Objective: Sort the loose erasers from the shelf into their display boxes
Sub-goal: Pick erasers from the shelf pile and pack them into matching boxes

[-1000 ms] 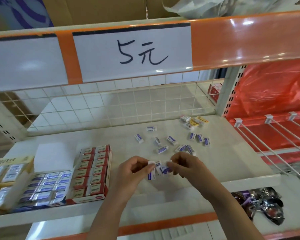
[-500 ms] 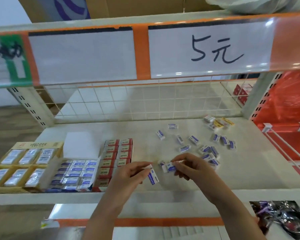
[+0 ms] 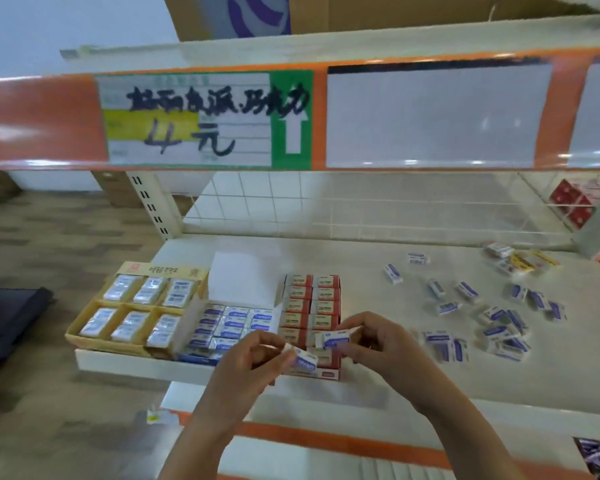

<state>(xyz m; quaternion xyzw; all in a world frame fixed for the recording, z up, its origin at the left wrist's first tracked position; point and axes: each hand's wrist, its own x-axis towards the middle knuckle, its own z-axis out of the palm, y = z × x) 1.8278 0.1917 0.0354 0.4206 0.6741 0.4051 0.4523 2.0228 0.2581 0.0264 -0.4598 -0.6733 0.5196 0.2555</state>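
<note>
My left hand (image 3: 253, 358) pinches a white-and-blue eraser (image 3: 303, 360) just over the front of the red display box (image 3: 312, 306). My right hand (image 3: 378, 344) holds a second blue-sleeved eraser (image 3: 336, 338) over the same red box. To their left sits an open blue display box (image 3: 229, 323) with rows of matching blue erasers and a raised white lid. Several loose blue erasers (image 3: 496, 323) lie scattered on the white shelf (image 3: 413, 375) to the right of my hands.
A yellow box of clear-wrapped erasers (image 3: 136, 306) stands at the shelf's left end. A few yellow-sleeved erasers (image 3: 516, 261) lie at the back right. A wire grid backs the shelf, and the price rail (image 3: 291, 119) of the upper shelf hangs overhead.
Both hands, each holding an eraser, have moved left from the loose pile to above the red and blue display boxes. The view has swung left with them.
</note>
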